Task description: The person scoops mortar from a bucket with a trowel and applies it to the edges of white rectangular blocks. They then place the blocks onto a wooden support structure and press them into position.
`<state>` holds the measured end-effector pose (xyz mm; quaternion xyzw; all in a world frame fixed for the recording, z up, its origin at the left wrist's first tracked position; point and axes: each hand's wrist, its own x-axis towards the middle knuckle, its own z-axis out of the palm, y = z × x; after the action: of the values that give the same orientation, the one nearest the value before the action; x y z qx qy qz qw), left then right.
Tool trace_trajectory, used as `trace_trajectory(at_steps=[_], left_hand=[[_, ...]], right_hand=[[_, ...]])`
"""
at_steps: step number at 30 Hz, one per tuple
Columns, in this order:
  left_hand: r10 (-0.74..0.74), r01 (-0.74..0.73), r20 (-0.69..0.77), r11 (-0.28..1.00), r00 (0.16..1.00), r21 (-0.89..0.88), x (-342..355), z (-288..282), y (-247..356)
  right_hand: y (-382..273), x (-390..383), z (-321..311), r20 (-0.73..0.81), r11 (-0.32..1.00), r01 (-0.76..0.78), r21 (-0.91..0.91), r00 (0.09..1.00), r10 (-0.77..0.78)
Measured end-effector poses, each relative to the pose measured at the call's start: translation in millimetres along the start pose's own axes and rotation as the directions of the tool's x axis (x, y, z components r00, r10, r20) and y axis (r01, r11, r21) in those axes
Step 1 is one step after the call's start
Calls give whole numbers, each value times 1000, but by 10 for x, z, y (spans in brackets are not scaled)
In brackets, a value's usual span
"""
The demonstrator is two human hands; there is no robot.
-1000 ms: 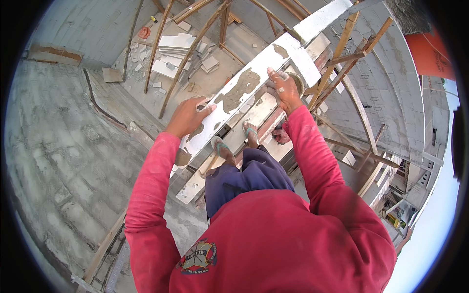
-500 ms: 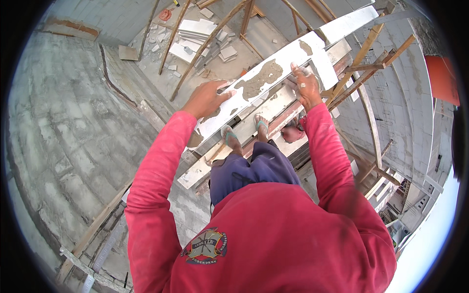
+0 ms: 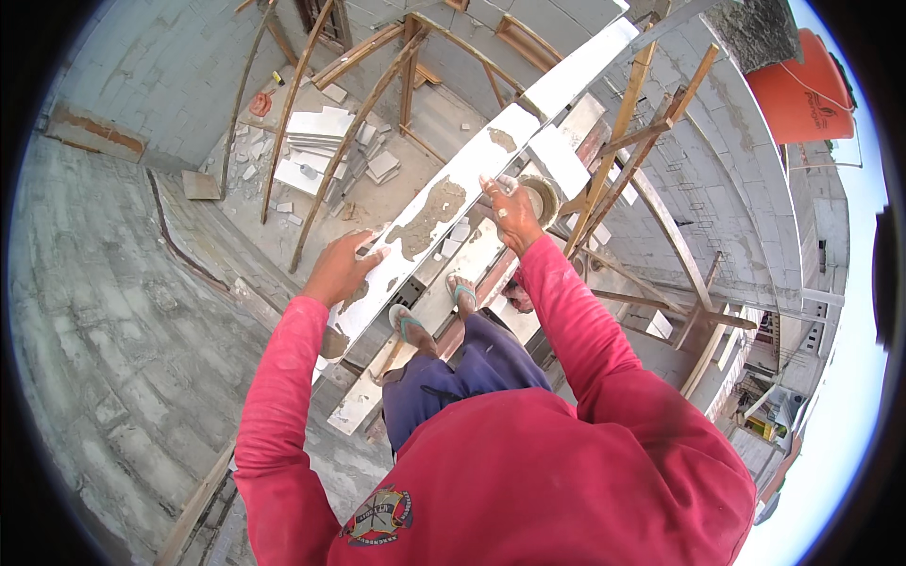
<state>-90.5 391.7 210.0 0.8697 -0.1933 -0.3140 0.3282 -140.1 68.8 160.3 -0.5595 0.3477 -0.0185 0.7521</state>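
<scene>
A long white block (image 3: 384, 275) with patches of grey mortar (image 3: 429, 219) on its upper face runs diagonally in front of me. My left hand (image 3: 342, 271) grips its left edge, thumb on the upper face and fingers at the far side. Higher along the opposite edge, my right hand (image 3: 512, 213) holds the same block, its thumb on top and the other fingers partly hidden at the near side. Beside the right hand sits a round bucket (image 3: 543, 196) with a greyish rim.
My feet in sandals stand on a plank (image 3: 363, 396). Wooden poles (image 3: 351, 141) rise left and ahead. White block pieces (image 3: 316, 137) lie on the floor far below. Crossed timbers (image 3: 651, 123) and a block wall stand at right, with an orange tank (image 3: 802, 94) beyond.
My view has swung to the right, so the scene sits further left. The bucket beside my right hand shows more plainly now. Both hands still hold the block.
</scene>
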Motion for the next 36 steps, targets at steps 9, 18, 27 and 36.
trace_trajectory(at_steps=[9, 18, 27, 36], left_hand=[[30, -30, -6, 1000, 1000, -7, -22, 8, -7], [25, -25, 5, 999, 1000, -24, -42, -18, 39], [-28, 28, 34, 1000, 999, 2, -18, -15, 41], [-3, 3, 3, 999, 1000, 42, 6, 11, 22]], right_hand=[[4, 22, -6, -2, 1000, -14, -4, 1000, 14], [-171, 17, -65, -251, 992, -9, -129, 968, -24], [-719, 315, 581, 281, 904, 327, 274, 872, -401], [-430, 541, 630, 184, 938, 344, -36, 925, -332]])
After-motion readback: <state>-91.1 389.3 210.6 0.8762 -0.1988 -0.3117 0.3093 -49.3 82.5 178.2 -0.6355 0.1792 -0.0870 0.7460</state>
